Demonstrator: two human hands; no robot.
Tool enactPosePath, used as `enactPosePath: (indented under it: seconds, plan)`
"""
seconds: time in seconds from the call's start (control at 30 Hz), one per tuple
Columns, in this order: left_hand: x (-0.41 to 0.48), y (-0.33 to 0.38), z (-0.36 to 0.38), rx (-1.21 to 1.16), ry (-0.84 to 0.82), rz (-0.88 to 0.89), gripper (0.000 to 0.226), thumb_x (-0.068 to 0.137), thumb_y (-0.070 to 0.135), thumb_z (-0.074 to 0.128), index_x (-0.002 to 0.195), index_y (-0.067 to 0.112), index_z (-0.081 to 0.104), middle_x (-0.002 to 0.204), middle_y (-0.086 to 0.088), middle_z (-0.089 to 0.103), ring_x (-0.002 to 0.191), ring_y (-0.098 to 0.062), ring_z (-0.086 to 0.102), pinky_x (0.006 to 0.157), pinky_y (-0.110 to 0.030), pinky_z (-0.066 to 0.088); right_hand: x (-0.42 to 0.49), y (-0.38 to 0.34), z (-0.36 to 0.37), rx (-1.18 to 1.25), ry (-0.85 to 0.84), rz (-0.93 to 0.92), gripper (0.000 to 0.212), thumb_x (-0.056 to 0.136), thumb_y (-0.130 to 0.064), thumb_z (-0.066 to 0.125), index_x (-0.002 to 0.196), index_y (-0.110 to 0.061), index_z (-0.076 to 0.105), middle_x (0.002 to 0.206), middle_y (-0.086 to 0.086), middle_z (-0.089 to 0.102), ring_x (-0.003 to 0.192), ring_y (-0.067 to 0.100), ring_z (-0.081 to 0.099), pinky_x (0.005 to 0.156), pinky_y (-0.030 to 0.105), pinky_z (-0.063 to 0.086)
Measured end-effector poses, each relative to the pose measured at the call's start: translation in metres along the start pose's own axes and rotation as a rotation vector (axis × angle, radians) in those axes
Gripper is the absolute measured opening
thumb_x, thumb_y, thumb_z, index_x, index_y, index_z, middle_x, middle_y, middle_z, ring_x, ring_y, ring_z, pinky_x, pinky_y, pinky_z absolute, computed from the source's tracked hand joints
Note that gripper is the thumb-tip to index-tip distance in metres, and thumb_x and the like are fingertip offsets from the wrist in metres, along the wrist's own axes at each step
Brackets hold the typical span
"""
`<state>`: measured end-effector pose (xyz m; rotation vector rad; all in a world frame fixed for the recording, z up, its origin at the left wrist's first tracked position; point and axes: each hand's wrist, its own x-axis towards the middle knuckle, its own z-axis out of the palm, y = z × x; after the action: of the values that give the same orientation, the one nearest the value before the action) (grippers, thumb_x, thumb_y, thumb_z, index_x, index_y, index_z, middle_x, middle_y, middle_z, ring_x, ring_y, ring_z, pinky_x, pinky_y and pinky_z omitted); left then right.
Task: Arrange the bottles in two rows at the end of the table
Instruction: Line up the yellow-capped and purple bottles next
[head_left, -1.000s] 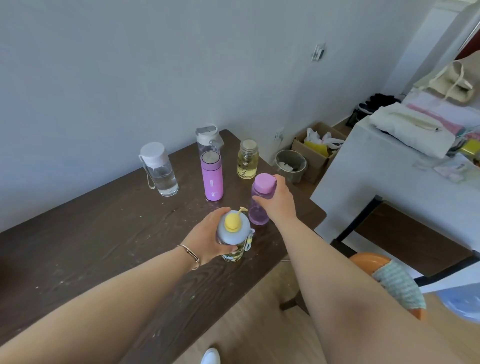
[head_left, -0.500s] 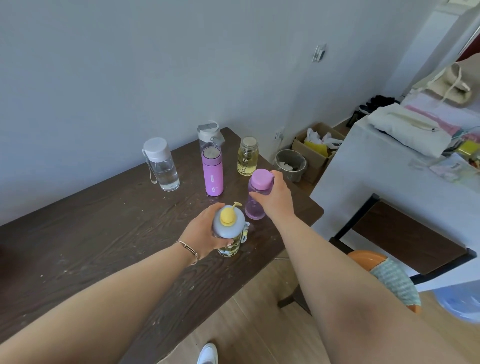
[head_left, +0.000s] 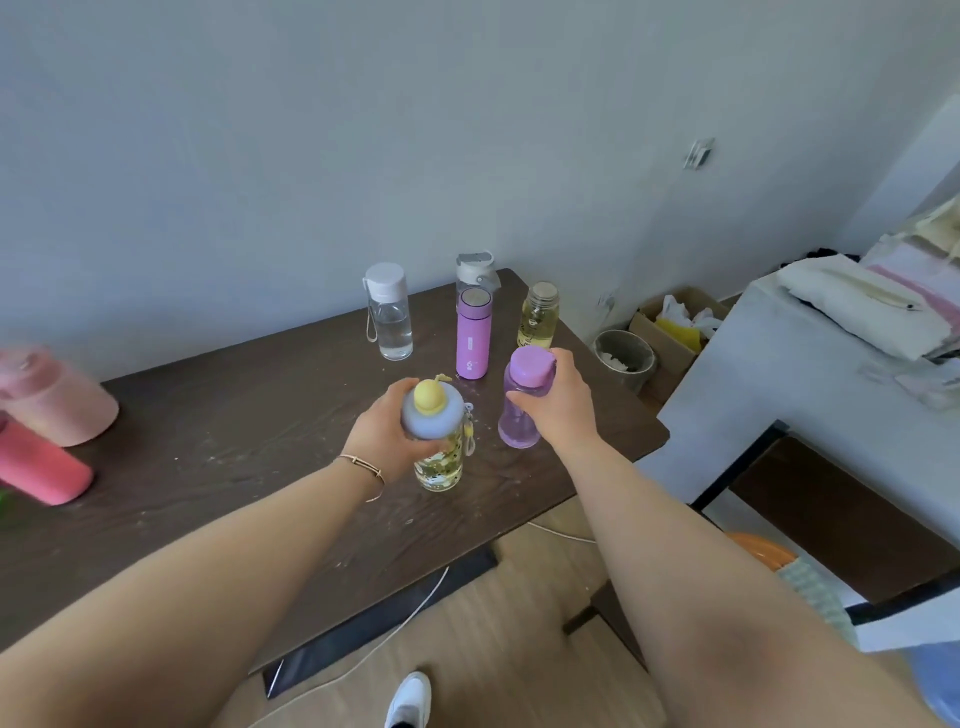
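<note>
My left hand (head_left: 382, 441) grips a clear patterned bottle with a grey lid and yellow knob (head_left: 436, 441), standing on the dark wooden table (head_left: 234, 441). My right hand (head_left: 558, 408) holds a translucent purple bottle (head_left: 522, 397) just to its right, near the table's right end. Behind them stand a pink-purple flask (head_left: 473, 332), a clear bottle with a white flip lid (head_left: 475, 270), a yellowish glass bottle (head_left: 539, 316) and a clear bottle with a white cap and strap (head_left: 388, 310). Two pink bottles (head_left: 49, 415) sit at the table's left edge of view.
The wall runs behind the table. Off the right end, on the floor, are a small bin (head_left: 623, 358) and a cardboard box (head_left: 675, 322). A grey-covered table (head_left: 810, 395) with folded cloth stands to the right. A cable (head_left: 405, 623) lies on the floor.
The view has shifted, bringing two pink bottles into sight at the left. Both hands keep hold of their bottles, which stay upright at nearly the same spots on the table.
</note>
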<state>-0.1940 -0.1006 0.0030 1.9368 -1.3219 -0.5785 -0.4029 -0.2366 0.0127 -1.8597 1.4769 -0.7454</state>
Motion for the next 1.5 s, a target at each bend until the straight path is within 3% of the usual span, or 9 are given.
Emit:
enactPosePath:
  seconds: [0.2,0.37,0.6,0.83,1.27,1.5]
  plan:
    - [-0.029,-0.013,-0.034,-0.011,0.146,-0.099,0.078,0.057,0.044,0.083,0.124,0.042,0.044,0.105,0.014,0.061,0.091,-0.013,0.058,0.074,-0.027,0.044,-0.031,-0.026,0.016,0.055,-0.090,-0.070,0.072,0.073,-0.027,0.087,0.130,-0.025,0.042,0.127,-0.003,0.057,0.114,0.021,0.057,0.085,0.031,0.045]
    - [-0.054,-0.032,-0.071,-0.006,0.230,-0.149,0.079,0.057,0.043,0.085,0.124,0.040,0.044,0.105,0.011,0.062,0.091,-0.015,0.058,0.073,-0.026,0.043,-0.054,-0.057,0.042,0.058,-0.141,-0.117,0.074,0.072,-0.028,0.087,0.131,-0.023,0.042,0.129,0.000,0.057,0.116,0.025,0.056,0.093,0.039,0.049]
    - [-0.093,-0.082,-0.144,-0.014,0.336,-0.207,0.082,0.057,0.042,0.085,0.128,0.036,0.044,0.108,0.008,0.061,0.092,-0.016,0.057,0.074,-0.028,0.044,-0.090,-0.128,0.106,0.054,-0.210,-0.198,0.072,0.070,-0.030,0.087,0.127,-0.025,0.044,0.125,-0.001,0.059,0.114,0.024,0.057,0.092,0.041,0.050]
    - [-0.141,-0.150,-0.232,-0.014,0.375,-0.228,0.081,0.057,0.041,0.085,0.126,0.034,0.044,0.107,0.007,0.062,0.091,-0.017,0.058,0.073,-0.030,0.045,-0.147,-0.200,0.182,0.065,-0.252,-0.205,0.071,0.070,-0.029,0.085,0.129,-0.026,0.045,0.126,-0.003,0.058,0.112,0.022,0.056,0.082,0.031,0.042]
    - [-0.214,-0.273,-0.372,0.017,0.433,-0.256,0.075,0.058,0.038,0.086,0.122,0.034,0.047,0.097,0.012,0.057,0.085,-0.018,0.054,0.072,-0.029,0.042,-0.249,-0.312,0.320,0.073,-0.295,-0.204,0.075,0.070,-0.030,0.087,0.129,-0.028,0.041,0.126,-0.003,0.057,0.111,0.021,0.056,0.088,0.038,0.052]
    - [-0.234,-0.319,-0.403,0.009,0.465,-0.354,0.083,0.061,0.041,0.085,0.131,0.031,0.042,0.112,0.002,0.059,0.096,-0.022,0.056,0.079,-0.033,0.045,-0.264,-0.341,0.375,0.062,-0.365,-0.237,0.076,0.069,-0.030,0.088,0.129,-0.028,0.041,0.128,-0.002,0.057,0.112,0.021,0.056,0.086,0.034,0.049]
